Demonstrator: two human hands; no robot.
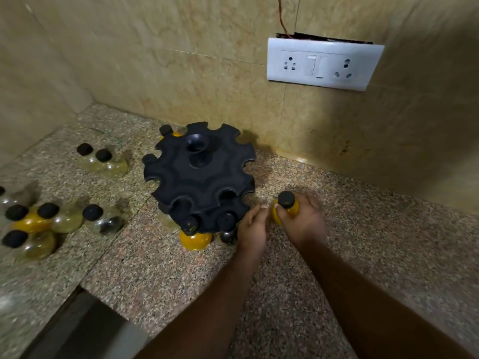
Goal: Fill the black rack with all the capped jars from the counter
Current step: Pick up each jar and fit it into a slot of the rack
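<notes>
Fingers point(307, 203) of the right hand point(305, 221) clamp a black-capped jar of yellow powder point(285, 207), just right of the black two-tier plastic rack point(199, 174) on the speckled granite counter point(155, 268). Left hand point(252, 226), fingers loosely together, rests at the rack's lower tier; more capped jars point(46, 221) stand far left.

A speckled granite worktop point(160, 275) meets a beige marbled tile wall point(181, 60). On that wall sits a white plastic switch plate point(324, 64) with two sockets and two switches; a thin red wire point(282, 16) rises above it.
</notes>
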